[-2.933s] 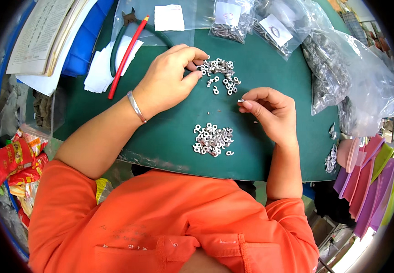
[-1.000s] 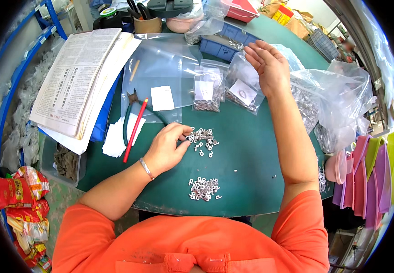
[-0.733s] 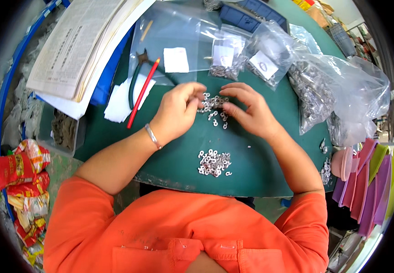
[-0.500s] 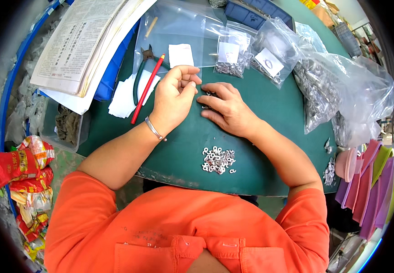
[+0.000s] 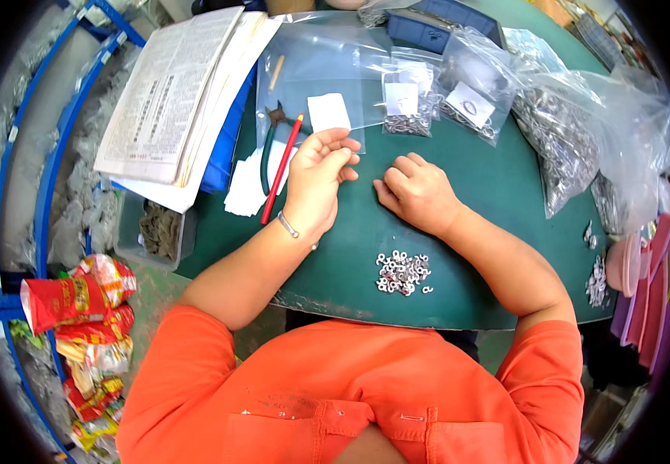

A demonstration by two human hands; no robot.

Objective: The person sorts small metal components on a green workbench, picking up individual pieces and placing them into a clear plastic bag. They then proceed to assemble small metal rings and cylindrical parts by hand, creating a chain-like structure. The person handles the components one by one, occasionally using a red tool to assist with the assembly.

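My left hand (image 5: 318,179) is lifted just above the green mat (image 5: 497,201), cupped with its fingers together; I cannot see anything in it. Close to its right, my right hand (image 5: 416,193) rests knuckles-up on the mat with its fingers curled under. A small pile of silver metal rings (image 5: 403,273) lies apart from both hands, near the mat's front edge. The other pile of rings seen before is out of sight around my hands.
A red pencil (image 5: 282,166), green-handled pliers (image 5: 267,143) and white paper slips (image 5: 327,112) lie left of my left hand. Clear bags of metal parts (image 5: 406,104) (image 5: 563,147) line the back. Papers (image 5: 169,93), a grey bin (image 5: 157,228) and snack packets (image 5: 80,298) sit left.
My right hand came back from the bags at the far side to the mat beside my left hand. The upper pile of rings is no longer visible; the lower pile has not moved.
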